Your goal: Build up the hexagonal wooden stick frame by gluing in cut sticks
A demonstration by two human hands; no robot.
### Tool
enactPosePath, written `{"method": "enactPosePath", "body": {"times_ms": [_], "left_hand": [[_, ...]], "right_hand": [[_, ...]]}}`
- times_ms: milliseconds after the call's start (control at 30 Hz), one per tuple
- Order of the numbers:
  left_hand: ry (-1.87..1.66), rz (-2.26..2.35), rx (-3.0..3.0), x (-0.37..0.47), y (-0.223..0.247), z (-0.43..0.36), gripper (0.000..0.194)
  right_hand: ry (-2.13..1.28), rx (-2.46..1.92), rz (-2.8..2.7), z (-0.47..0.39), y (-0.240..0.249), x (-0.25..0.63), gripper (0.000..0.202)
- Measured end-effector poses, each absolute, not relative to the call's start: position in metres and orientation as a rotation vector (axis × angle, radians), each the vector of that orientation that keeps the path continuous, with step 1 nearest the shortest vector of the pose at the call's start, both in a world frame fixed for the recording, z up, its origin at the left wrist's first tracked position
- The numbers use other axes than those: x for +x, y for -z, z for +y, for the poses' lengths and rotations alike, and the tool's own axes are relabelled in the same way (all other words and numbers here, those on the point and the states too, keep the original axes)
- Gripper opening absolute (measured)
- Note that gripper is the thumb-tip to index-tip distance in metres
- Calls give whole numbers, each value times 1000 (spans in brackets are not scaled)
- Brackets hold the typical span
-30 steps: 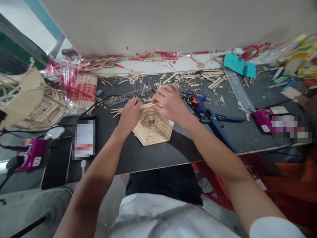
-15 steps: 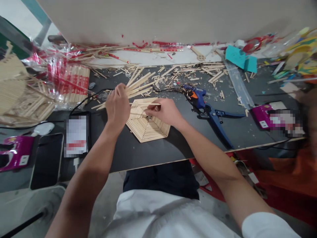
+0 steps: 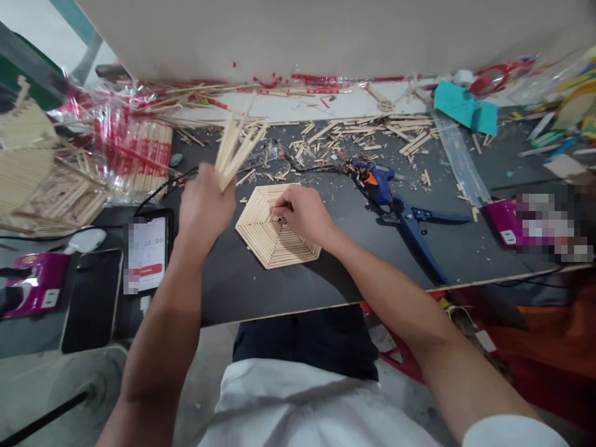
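Observation:
My left hand (image 3: 207, 202), raised over the left of the worktop, is closed around a bundle of thin wooden sticks (image 3: 235, 152) that fan upward, slightly blurred. In front of me a hexagonal panel of sticks (image 3: 279, 248) lies flat, its rows running in rings around a small central hole. Over the upper right of this panel is my right hand (image 3: 302, 214), fingers pinched together close to the hole. Whatever those fingertips hold, if anything, is hidden.
A blue hot glue gun (image 3: 379, 177) and blue-handled cutters (image 3: 414, 230) lie to the right. Stick offcuts (image 3: 344, 133) litter the back. At left are red-wrapped stick packs (image 3: 144, 152), stacked stick panels (image 3: 56, 192), a lit phone (image 3: 156, 248) and a dark phone (image 3: 93, 301).
My left hand has lifted the bundle up and left, tilting the sticks more upright. The stick seen in my right fingers earlier no longer shows; that hand stays over the panel.

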State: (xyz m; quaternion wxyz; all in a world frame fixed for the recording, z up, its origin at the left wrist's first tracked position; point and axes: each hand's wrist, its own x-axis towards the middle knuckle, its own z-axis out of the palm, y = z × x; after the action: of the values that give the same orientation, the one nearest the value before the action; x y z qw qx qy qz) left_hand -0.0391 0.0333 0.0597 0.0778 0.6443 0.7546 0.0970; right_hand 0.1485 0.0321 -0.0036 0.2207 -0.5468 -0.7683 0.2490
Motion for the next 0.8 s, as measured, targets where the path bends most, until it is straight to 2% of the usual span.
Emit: {"method": "enactPosePath", "body": {"times_ms": [133, 267, 400, 533, 600, 733, 800], "left_hand": [[-1, 1948, 1935, -45, -38, 43, 37], [47, 1947, 1884, -45, -23, 46, 51], [49, 1952, 1851, -44, -23, 43, 49], [40, 1942, 1873, -46, -22, 43, 48], [36, 1910, 1905, -48, -22, 44, 43], [23, 1956, 1911, -55, -21, 46, 39], [-35, 2072, 1879, -60, -20, 48, 40]], "right_hand": [[-591, -1537, -2242, 30, 8, 143, 19], [-571, -1503, -2205, 31, 7, 154, 15], [-374, -1606, -1892, 42, -4, 195, 15], [-162, -1804, -1714, 55, -10, 238, 31], [-152, -1819, -1768, 56, -12, 249, 34], [-250, -1652, -1938, 49, -15, 249, 16], [-347, -1507, -2089, 43, -17, 239, 22]]}}
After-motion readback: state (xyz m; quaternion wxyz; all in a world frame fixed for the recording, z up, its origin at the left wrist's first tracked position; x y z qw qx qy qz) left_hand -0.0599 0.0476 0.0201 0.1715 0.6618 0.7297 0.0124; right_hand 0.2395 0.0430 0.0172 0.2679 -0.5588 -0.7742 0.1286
